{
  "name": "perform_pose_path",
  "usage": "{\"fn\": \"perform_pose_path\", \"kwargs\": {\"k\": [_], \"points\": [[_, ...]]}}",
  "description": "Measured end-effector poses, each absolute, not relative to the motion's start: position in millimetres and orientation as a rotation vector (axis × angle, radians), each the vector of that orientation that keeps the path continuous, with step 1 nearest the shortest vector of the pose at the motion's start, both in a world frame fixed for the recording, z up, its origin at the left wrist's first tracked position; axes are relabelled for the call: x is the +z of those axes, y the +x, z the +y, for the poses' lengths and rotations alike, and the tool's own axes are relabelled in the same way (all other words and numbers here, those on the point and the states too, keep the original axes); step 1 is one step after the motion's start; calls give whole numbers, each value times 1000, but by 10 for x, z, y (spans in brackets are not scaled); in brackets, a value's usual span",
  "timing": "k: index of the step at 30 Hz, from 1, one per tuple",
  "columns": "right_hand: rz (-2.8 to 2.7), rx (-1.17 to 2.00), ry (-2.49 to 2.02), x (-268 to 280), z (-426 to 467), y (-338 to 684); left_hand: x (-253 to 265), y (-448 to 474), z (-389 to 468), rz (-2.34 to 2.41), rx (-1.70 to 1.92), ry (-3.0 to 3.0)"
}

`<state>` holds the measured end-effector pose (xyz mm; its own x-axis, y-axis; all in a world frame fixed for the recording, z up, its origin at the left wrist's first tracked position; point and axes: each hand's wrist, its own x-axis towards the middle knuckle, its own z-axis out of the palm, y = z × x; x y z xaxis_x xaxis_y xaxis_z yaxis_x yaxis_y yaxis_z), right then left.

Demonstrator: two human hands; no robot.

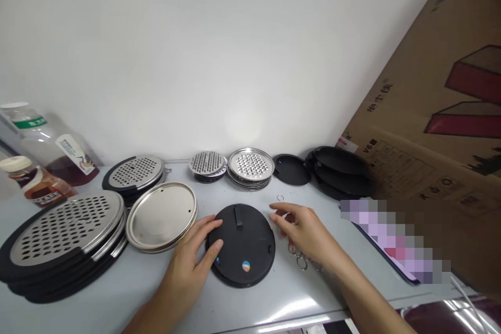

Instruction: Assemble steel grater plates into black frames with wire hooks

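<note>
A black round lid-like disc (245, 261) lies on the table with a narrow raised clip near its top edge and a small coloured sticker. At its left edge is my left hand (191, 255), thumb and fingers spread, tips touching the rim. My right hand (299, 224) hovers just off the disc's right edge, fingers curved, with a small gap between thumb and index finger and nothing visible in it. Several metal rings (301, 262) lie under and beside that hand. Another small ring (280, 198) rests beyond it.
Perforated grater discs with black rims (62, 227) are stacked at left, near plain metal discs (162, 216). Along the wall stand smaller grater plates (207, 163), round grater plates (251, 165) and black discs (340, 182). Bottles (43, 141), a phone (387, 250) and a carton (422, 167) flank the table.
</note>
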<state>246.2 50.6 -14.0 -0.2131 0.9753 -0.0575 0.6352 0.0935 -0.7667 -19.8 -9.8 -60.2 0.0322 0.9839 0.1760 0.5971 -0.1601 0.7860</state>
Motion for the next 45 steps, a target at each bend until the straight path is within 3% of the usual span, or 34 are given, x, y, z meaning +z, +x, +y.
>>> {"fn": "perform_pose_path", "kwargs": {"k": [6, 14, 23, 28, 34, 45], "points": [[-2066, 653, -1645, -2, 611, 2998, -564, -149, -156, 1692, 895, 1932], [-2294, 632, -1541, -95, 600, 2986, -589, -158, -166, 1724, 938, 1977], [-2577, 724, -1521, 106, 1203, 2859, -670, -179, -139, 1731, 972, 2137], [-2621, 898, -1413, 96, 999, 2905, -673, -194, -126, 1725, 1009, 2172], [-2577, 789, -1446, -16, 735, 2843, -690, -205, -158, 1704, 1008, 2245], [-2538, 670, -1478, -93, 701, 2688, -117, 225, 244, 1418, 707, 2416]]}}
